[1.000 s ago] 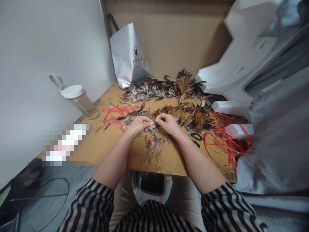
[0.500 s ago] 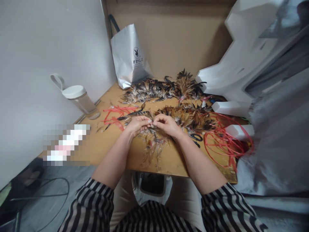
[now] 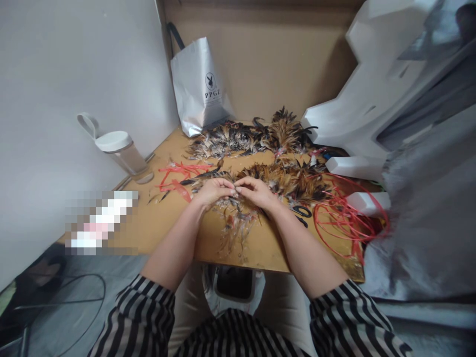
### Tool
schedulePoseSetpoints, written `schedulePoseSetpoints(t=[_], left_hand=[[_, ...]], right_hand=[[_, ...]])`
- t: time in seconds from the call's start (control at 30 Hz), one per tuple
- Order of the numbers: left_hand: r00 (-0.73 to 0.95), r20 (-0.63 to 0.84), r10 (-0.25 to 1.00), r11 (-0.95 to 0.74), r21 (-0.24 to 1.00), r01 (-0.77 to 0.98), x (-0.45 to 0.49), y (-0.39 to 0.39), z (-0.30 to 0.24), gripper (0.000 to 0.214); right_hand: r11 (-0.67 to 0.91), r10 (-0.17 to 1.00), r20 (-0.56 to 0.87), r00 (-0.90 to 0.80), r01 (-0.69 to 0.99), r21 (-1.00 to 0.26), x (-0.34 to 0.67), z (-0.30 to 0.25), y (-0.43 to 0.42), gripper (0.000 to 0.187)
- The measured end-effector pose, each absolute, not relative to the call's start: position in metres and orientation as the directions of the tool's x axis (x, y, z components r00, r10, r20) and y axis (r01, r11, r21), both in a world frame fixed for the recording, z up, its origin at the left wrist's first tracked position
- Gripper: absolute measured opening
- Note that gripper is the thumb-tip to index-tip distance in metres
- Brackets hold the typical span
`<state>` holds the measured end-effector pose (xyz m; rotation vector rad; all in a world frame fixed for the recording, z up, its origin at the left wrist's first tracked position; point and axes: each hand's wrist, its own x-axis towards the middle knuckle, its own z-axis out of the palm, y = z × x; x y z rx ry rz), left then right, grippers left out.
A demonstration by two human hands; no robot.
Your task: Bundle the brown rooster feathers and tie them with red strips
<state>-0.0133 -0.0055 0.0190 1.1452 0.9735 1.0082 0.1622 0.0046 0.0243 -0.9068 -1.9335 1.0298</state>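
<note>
Brown feathers (image 3: pixel 297 181) lay around my left hand (image 3: pixel 213 191) and right hand (image 3: pixel 257 192), whose fingertips seemingly pinched a few.

Single head-worn view, facing forward and down, close above the table (image 3: pixel 148 218).

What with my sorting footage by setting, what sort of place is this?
Probably a small handcraft workstation, home or workshop unclear: two rows of brown and black feathers and loose red plastic strips lie on a table.
</note>
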Motion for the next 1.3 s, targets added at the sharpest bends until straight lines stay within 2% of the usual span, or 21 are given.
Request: schedulePoseSetpoints(t=[0.1, 0.2, 0.33, 0.5, 0.63, 0.77, 0.9, 1.1, 1.3], left_hand=[[0.235, -0.038, 0.971, 0.041, 0.999, -0.006, -0.009, -0.008, 0.022, 0.022], [0.224, 0.013, 0.975, -0.028, 0.998, 0.065, -0.006, -0.010, 0.025, 0.020], [0.216, 0.115, 0.970, -0.135, 0.987, 0.082, -0.004, -0.008, 0.022, 0.019], [0.175, 0.194, 0.965, -0.215, 0.970, 0.112, -0.003, -0.006, 0.015, 0.016], [0.145, 0.314, 0.938, -0.341, 0.909, 0.237, -0.003, -0.006, 0.013, 0.012], [0.171, 0.408, 0.897, -0.443, 0.827, 0.347, -0.004, -0.006, 0.012, 0.017], [0.193, 0.419, 0.887, -0.461, 0.792, 0.400, -0.005, -0.006, 0.013, 0.016], [0.195, 0.433, 0.880, -0.473, 0.763, 0.440, -0.003, -0.009, 0.016, 0.015], [0.205, 0.431, 0.879, -0.475, 0.748, 0.463, -0.008, -0.012, 0.016, 0.014]], right_hand=[[0.387, 0.845, 0.238, -0.480, 0.240, -0.890, 0.161, 0.020, 0.007, 0.025], [0.417, 0.856, 0.259, -0.448, 0.302, -0.857, 0.162, 0.018, 0.009, 0.022], [0.460, 0.854, 0.288, -0.433, 0.370, -0.807, 0.163, 0.016, 0.010, 0.019], [0.412, 0.881, 0.238, -0.408, 0.415, -0.811, 0.163, 0.010, 0.013, 0.019], [0.376, 0.892, 0.205, -0.403, 0.410, -0.831, 0.162, 0.004, 0.015, 0.021], [0.377, 0.888, 0.192, -0.417, 0.424, -0.824, 0.158, 0.001, 0.013, 0.020], [0.374, 0.893, 0.204, -0.400, 0.409, -0.832, 0.155, -0.001, 0.012, 0.016], [0.240, 0.910, 0.119, -0.398, 0.271, -0.932, 0.152, -0.002, 0.012, 0.016], [0.308, 0.894, 0.163, -0.417, 0.307, -0.901, 0.152, -0.001, 0.009, 0.016]])
